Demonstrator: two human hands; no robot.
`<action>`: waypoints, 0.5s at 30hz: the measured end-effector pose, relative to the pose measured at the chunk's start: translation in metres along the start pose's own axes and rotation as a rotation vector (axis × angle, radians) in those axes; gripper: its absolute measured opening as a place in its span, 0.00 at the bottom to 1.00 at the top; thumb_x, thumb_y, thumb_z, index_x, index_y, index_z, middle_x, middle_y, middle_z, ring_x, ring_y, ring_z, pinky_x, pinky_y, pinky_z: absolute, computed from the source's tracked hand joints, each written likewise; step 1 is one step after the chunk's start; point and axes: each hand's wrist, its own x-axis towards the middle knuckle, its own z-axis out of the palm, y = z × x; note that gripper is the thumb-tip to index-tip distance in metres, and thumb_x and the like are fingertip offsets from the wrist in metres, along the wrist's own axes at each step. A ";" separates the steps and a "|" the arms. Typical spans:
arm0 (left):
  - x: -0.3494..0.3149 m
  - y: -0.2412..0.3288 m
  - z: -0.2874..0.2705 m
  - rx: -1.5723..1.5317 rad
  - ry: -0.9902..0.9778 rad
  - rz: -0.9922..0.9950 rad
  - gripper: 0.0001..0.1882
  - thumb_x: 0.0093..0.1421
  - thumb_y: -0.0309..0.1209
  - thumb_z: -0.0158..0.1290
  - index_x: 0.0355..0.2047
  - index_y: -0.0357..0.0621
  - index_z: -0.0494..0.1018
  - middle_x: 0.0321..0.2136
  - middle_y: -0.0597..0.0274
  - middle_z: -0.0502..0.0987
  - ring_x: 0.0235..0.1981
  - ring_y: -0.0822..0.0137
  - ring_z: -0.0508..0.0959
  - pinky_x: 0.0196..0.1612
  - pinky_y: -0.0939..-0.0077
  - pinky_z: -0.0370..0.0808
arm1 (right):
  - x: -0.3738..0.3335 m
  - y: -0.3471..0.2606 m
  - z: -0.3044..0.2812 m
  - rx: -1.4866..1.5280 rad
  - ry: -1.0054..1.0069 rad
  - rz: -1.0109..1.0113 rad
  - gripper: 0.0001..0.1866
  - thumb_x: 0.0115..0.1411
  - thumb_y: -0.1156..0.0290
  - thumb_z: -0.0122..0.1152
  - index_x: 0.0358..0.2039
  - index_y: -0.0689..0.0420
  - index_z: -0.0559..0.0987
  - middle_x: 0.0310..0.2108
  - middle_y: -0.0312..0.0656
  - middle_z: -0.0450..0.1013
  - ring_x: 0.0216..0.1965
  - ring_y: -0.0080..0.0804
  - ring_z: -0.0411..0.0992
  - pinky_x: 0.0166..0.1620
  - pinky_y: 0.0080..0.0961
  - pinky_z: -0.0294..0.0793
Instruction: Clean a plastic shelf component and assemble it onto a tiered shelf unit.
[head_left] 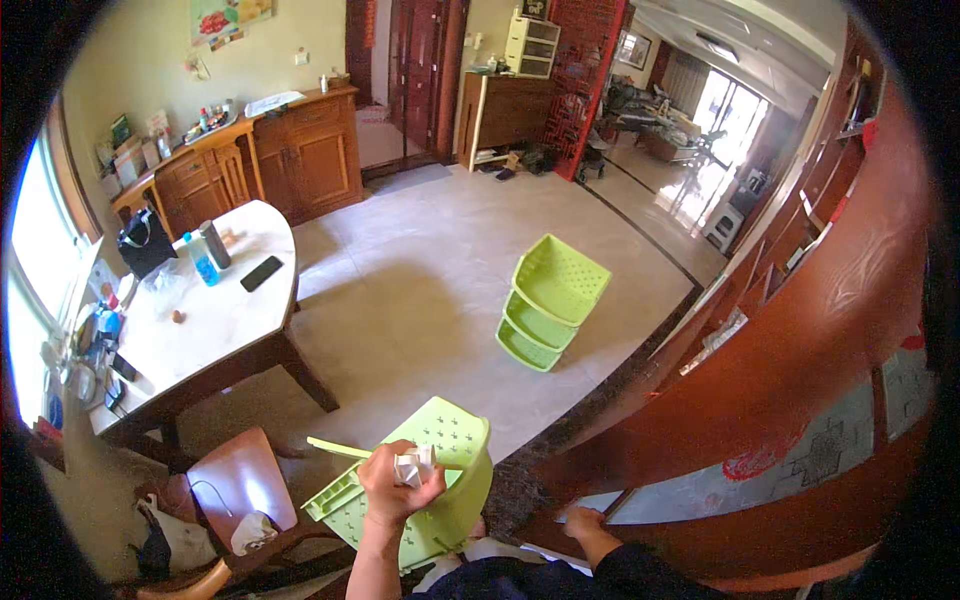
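Note:
My left hand (388,492) is closed around small white plastic pieces (414,466), whose exact kind I cannot make out. Directly beneath it is a light-green perforated plastic basket (466,490); whether the hand also bears on it is hidden. A thin green bar (338,447) runs up to that hand from the left. At the lower right, my right hand (588,526) has its fingers curled beside the edge of a red-brown cabinet (640,455); its fingertips are hidden. Farther off, several matching green baskets (560,280) stand stacked on the floor.
To the left is a marble-topped table (235,310) with a phone (262,273), a blue bottle (203,262) and a black bag (146,243). A wooden chair (245,475) stands near me. A wooden sideboard (310,150) lines the far wall, and a red lattice screen (590,90) stands beyond the stacked baskets.

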 end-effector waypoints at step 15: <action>0.040 -0.007 0.013 -0.041 -0.055 -0.002 0.20 0.43 0.40 0.65 0.28 0.38 0.74 0.17 0.61 0.76 0.17 0.67 0.77 0.23 0.76 0.74 | 0.044 0.054 0.039 -0.016 -0.068 0.076 0.23 0.51 0.54 0.62 0.44 0.54 0.82 0.48 0.46 0.76 0.51 0.49 0.73 0.47 0.47 0.70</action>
